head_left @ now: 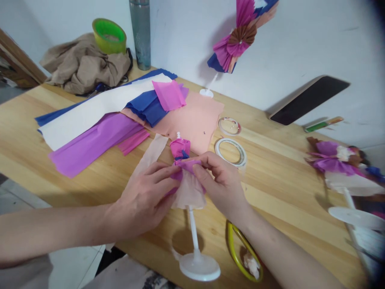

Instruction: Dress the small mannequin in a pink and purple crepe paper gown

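A small white dress stand [194, 233] rises from a round base near the table's front edge. On it sits a paper dress with a pink top [179, 147], a dark blue band at the waist and a pale skirt [189, 192]. A strip of purple crepe paper [189, 165] lies across the waist. From the right, my right hand [222, 180] pinches one end of this strip between thumb and forefinger. On the left, my left hand [148, 194] has its fingers pressed on the purple paper against the skirt; its fingertips are partly hidden.
Crepe paper sheets [81, 108] in several colours cover the back left. Two tape rolls [231, 152] lie to the right, with yellow-handled scissors [233, 245] by my right forearm. Behind stand a phone [311, 99], a bottle [140, 36] and another paper dress [233, 50]; a further dress [333, 158] stands at right.
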### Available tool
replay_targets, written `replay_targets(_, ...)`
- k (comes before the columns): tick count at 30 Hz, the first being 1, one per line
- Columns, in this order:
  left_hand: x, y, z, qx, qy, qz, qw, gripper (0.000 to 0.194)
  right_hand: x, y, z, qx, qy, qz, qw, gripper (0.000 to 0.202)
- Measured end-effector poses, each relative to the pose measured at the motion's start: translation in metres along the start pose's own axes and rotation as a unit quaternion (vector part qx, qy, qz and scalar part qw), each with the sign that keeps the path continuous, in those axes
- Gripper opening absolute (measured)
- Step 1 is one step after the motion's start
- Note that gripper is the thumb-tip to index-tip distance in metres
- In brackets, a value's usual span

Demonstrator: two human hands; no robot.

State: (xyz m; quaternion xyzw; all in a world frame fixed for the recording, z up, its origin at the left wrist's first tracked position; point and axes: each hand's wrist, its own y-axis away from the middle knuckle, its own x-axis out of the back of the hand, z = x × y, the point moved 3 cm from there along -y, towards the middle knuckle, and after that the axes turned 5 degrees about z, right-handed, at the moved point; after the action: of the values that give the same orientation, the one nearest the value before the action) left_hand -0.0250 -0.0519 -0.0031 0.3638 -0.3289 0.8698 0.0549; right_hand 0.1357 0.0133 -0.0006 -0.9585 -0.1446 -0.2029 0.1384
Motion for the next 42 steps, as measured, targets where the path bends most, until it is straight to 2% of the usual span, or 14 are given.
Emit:
replay_targets(3,-0.003,0.003,0.003,-0.039,-0.049,-0.017,0.998,0.018,-0.001,0.001,-0.006,0.051,0.025,0.000,0.998,0.014)
replay_targets(7,-0.002,0.005,0.006,-0.064,-0.060,-0.016,0.996,0.018,-0.001,0.005,-0.006,0.052,0.035,0.012,0.998,0.012)
replay_targets(11,0.002,0.003,0.009,-0.057,-0.025,-0.002,0.998,0.013,0.000,0.007,-0.007,0.058,0.066,0.012,0.996,0.013)
replay_targets(21,-0.002,0.003,0.010,-0.072,-0.034,-0.034,0.996,0.019,-0.001,0.010,-0.008,0.078,0.099,-0.032,0.992,0.015)
replay_targets(27,-0.001,0.002,0.009,-0.083,-0.005,-0.051,0.995,0.023,0.000,0.011,-0.014,0.181,0.155,-0.093,0.967,0.008)
replay_targets(29,-0.002,0.004,0.010,-0.100,0.000,-0.043,0.994,0.022,0.000,0.012,-0.019,0.241,0.187,-0.114,0.946,0.009)
replay_targets(32,-0.001,0.006,0.010,-0.113,0.017,-0.033,0.993,0.020,-0.001,0.014,-0.024,0.335,0.246,-0.140,0.899,0.020)
replay_targets(34,0.002,0.004,0.009,-0.086,0.044,-0.038,0.995,0.020,-0.001,0.015,-0.025,0.374,0.289,-0.150,0.868,0.024)
replay_targets(37,0.011,-0.004,0.002,0.012,0.082,-0.035,0.996,0.018,-0.002,0.016,-0.026,0.414,0.329,-0.162,0.833,0.030)
replay_targets(40,0.017,-0.013,-0.011,0.136,0.086,-0.029,0.987,0.015,-0.003,0.019,-0.029,0.442,0.326,-0.181,0.816,0.028)
replay_targets(42,0.017,-0.018,-0.019,0.163,0.092,-0.031,0.982,0.019,-0.004,0.020,-0.031,0.449,0.322,-0.196,0.810,0.026)
